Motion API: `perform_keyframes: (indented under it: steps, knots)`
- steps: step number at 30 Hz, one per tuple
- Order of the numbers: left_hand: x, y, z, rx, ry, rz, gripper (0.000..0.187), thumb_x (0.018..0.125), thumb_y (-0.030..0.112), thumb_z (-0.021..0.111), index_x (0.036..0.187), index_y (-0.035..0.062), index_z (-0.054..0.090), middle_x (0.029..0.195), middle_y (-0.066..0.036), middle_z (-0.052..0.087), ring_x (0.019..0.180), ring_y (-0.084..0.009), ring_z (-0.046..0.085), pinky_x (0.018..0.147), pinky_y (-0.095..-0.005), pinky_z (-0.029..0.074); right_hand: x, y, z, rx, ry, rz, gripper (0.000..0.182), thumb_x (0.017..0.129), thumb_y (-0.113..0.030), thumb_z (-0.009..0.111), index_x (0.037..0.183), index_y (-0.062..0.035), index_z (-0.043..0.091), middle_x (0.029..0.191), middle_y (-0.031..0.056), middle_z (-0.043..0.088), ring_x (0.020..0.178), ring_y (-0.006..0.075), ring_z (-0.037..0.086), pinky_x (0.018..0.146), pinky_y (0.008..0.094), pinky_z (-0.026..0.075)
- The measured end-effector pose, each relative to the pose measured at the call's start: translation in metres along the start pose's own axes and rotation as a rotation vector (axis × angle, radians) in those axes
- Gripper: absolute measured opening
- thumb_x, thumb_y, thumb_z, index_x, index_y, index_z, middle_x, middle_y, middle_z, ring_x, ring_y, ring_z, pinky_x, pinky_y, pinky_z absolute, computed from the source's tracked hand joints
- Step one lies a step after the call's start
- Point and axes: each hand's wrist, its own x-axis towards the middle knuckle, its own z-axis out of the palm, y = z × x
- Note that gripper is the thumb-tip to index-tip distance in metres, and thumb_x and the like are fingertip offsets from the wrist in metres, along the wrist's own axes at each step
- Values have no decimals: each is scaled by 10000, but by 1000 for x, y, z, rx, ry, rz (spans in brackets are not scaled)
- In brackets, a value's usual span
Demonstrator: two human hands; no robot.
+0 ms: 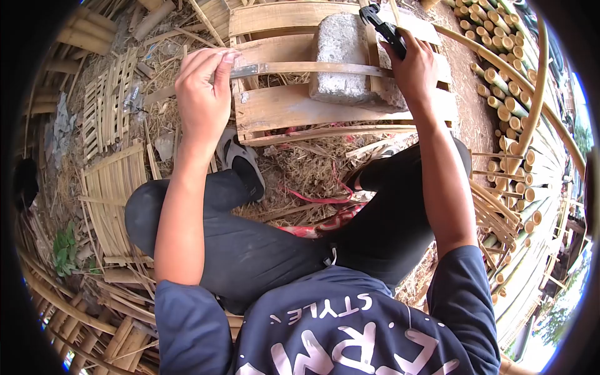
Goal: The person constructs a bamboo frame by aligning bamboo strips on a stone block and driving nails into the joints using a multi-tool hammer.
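My left hand [203, 81] is closed in a pinch above a long thin bamboo strip [287, 67]. Whatever its fingertips hold is too small to make out. The strip runs behind that hand and across a grey stone block [342, 53], with its right end near my right hand [417, 65]. My right hand is wrapped round the handle of what looks like a black hammer [382, 28], its head pointing up and left over the block. Under the block lies a slatted wooden panel [275, 106]; a narrow upright slat [373, 44] crosses the strip there.
Stacked bamboo poles [500, 94] line the right side. Woven bamboo panels [115, 194] lie on the left amid straw and scraps. My bent legs [275, 250] flank the near ground, where a pink ribbon [312, 199] lies.
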Motion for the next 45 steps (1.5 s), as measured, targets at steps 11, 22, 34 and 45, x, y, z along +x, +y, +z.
perform_keyframes:
  steps: [11, 22, 34, 45]
  knots:
    - [-41, -141, -160, 1143, -332, -803, 643, 856, 316, 771, 1408, 85, 535, 1372, -179, 582, 1251, -349, 562, 1085, -449, 426, -2, 1, -4, -8, -27, 0, 412, 853, -358, 775, 1146, -82, 690, 909, 148, 718, 921, 323, 672, 818, 417, 524]
    - [-17, 33, 7, 315, -344, 271, 380, 761, 150, 806, 1126, 138, 704, 1240, -41, 615, 1240, -257, 530, 1065, -427, 389, 0, 12, 16, 56, 29, -62, 404, 828, -331, 799, 1125, -80, 690, 854, 126, 709, 857, 337, 644, 821, 441, 478]
    - [-7, 18, 30, 249, -294, 304, 154, 776, 110, 779, 918, 82, 727, 1100, -17, 660, 1144, -230, 584, 1005, -408, 409, -2, 14, 19, 103, 56, -69, 390, 833, -319, 797, 1121, -81, 688, 860, 112, 720, 896, 317, 658, 897, 439, 462]
    - [-1, 17, 21, 160, -268, 267, 49, 831, 120, 739, 853, 90, 708, 969, -6, 682, 1022, -197, 623, 1020, -410, 392, -1, 12, 15, 75, 49, -64, 382, 836, -308, 796, 1117, -72, 689, 856, 125, 719, 874, 324, 658, 856, 435, 483]
